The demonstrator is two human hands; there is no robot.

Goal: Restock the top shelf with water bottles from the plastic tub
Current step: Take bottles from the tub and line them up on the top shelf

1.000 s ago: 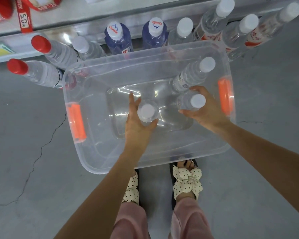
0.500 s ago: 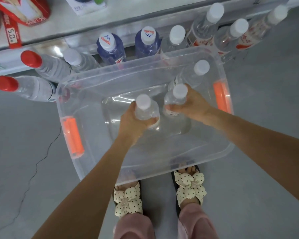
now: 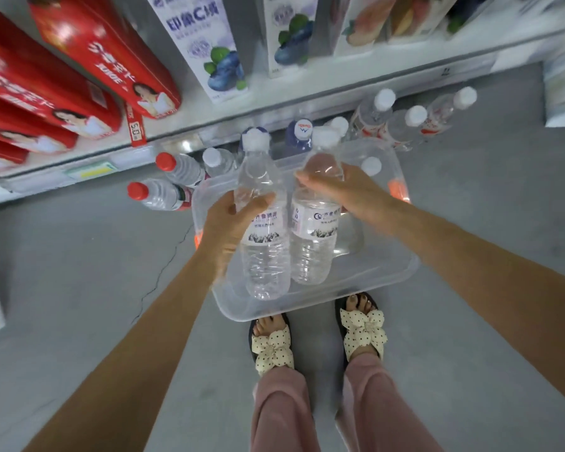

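Upright over the tub (image 3: 384, 267), left bottle (image 3: 265, 256) inside curled left hand (image 3: 224, 230), right bottle (image 3: 313, 252) inside curled right hand (image 3: 349, 194).

tub (image 3: 366, 282): clear glossy plastic | bottles (image 3: 265, 256): clear ribbed plastic | floor (image 3: 79, 272): matt concrete

The person wears loose dusty-pink trousers (image 3: 281, 409) and open-toed slippers (image 3: 364, 331) with dark soles, each topped with a large cream bow (image 3: 273, 349) dotted in black. Both forearms (image 3: 137, 331) are bare down to the left hand (image 3: 225, 228) and the right hand (image 3: 353, 190).
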